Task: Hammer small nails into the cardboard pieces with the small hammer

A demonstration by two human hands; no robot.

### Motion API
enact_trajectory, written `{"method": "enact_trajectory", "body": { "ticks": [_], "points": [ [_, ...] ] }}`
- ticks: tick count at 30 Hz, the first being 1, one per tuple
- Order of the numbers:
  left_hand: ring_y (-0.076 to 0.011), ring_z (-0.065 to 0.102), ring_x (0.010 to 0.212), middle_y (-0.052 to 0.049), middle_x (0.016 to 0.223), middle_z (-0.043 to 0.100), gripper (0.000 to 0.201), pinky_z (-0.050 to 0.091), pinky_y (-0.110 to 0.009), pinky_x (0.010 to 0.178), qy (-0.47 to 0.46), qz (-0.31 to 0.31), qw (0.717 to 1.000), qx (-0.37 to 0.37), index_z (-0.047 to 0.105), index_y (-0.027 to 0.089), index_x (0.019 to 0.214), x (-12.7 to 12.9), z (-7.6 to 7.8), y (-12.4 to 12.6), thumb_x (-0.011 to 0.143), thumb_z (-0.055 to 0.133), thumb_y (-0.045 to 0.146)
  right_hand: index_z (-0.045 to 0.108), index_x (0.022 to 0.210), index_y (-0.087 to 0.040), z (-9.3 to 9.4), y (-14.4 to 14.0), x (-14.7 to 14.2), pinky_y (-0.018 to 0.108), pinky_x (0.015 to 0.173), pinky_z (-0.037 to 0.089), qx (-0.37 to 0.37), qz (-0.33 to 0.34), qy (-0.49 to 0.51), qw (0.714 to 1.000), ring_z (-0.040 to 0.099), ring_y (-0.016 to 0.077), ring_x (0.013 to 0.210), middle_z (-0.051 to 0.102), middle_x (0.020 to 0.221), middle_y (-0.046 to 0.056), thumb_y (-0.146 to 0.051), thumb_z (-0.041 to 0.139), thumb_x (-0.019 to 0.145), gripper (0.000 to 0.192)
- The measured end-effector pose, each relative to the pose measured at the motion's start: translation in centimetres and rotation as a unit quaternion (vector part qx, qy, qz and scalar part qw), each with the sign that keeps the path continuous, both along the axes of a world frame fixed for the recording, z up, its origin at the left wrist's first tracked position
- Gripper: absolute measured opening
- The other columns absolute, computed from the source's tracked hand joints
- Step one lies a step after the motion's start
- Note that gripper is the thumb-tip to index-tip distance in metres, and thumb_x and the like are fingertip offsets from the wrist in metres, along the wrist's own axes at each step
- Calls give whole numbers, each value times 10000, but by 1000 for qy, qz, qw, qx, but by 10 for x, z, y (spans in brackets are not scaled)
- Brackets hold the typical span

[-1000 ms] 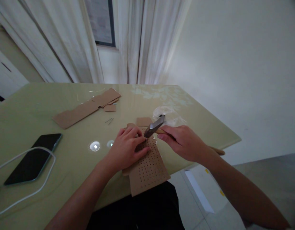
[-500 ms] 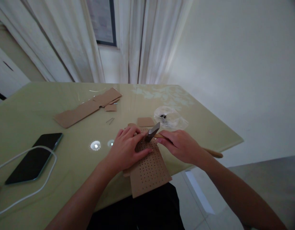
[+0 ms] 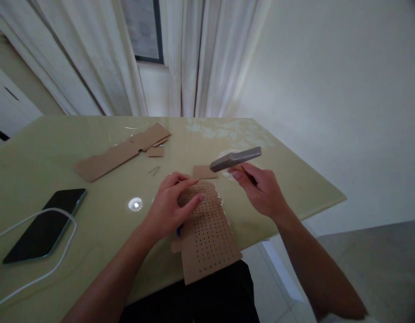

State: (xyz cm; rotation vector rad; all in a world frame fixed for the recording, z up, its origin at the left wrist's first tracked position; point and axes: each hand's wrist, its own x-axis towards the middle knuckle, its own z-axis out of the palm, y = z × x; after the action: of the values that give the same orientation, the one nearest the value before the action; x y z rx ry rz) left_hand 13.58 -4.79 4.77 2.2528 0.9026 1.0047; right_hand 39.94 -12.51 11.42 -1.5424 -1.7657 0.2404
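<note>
A brown cardboard piece (image 3: pixel 207 237) punched with rows of small holes lies at the near edge of the pale green table (image 3: pixel 93 224), partly overhanging it. My left hand (image 3: pixel 172 204) presses flat on the cardboard's far end, fingers spread toward the right. My right hand (image 3: pixel 261 190) grips the wooden handle of a hammer (image 3: pixel 236 159), whose grey metal head is lifted above the table, just right of the cardboard's far end. A small cardboard scrap (image 3: pixel 203 172) lies right under the hammer head.
Longer cardboard strips (image 3: pixel 121 150) lie at the table's middle back, with two thin nails (image 3: pixel 154 170) near them. A dark phone (image 3: pixel 45 231) and a white cable (image 3: pixel 35 273) sit at the left. White curtains hang behind; the table's right edge drops to the floor.
The hammer head was down on the cardboard by my left fingers; now my right hand has raised it up and to the right. My left hand stays on the cardboard.
</note>
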Motion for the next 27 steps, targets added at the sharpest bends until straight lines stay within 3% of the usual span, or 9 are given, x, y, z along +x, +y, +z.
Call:
{"method": "enact_trajectory", "body": {
  "ticks": [3,4,8,11,16,21,27],
  "points": [
    [-254,670,921,-105,1101,715,398,598,-408,818,-4,122,992,-20,841,213,1194,-14,-12,27,1049,612,504,787,1040,-202,-15,23,4,270,500,292,75,-42,152,985,382,120,525,472,624,-53,-594,612,1101,433],
    [-274,678,943,-120,1114,724,406,602,-436,854,28,165,986,-10,841,198,1198,-19,-18,36,1043,597,482,786,1049,-202,-22,31,4,265,487,289,104,-51,194,974,377,117,518,468,621,-57,-598,635,1090,425],
    [-443,615,1327,-214,1473,682,501,520,-625,1098,225,284,932,12,744,142,1425,-33,-42,59,1047,544,404,765,1018,-210,-41,55,3,248,440,272,193,-62,295,934,366,101,467,456,587,-76,-573,682,1070,376],
    [-476,521,1476,-213,1672,555,574,488,-657,1136,312,294,903,-20,614,147,1583,-31,-54,64,1086,489,406,767,1017,-212,-46,62,1,241,424,266,242,-69,308,918,360,94,445,449,571,-81,-558,680,1071,361],
    [-462,547,1456,-195,1638,604,548,489,-648,1136,336,295,894,-22,643,171,1559,-25,-60,66,1114,430,410,792,1003,-218,-51,65,4,237,415,266,313,-65,292,901,358,89,430,459,573,-72,-530,688,1072,336],
    [-431,659,1285,-165,1451,736,451,543,-595,1074,308,298,903,-1,797,194,1329,-32,-61,69,1070,514,430,773,925,-247,-46,70,15,238,374,232,339,-62,303,888,320,90,401,432,563,-62,-537,715,1055,323],
    [-379,711,1154,-151,1242,791,359,552,-557,1077,237,304,922,-26,829,198,1069,-43,-64,79,1000,595,461,711,887,-245,-40,67,36,203,339,182,359,-110,344,860,240,77,368,357,529,-81,-566,623,1099,394]
  ]
}}
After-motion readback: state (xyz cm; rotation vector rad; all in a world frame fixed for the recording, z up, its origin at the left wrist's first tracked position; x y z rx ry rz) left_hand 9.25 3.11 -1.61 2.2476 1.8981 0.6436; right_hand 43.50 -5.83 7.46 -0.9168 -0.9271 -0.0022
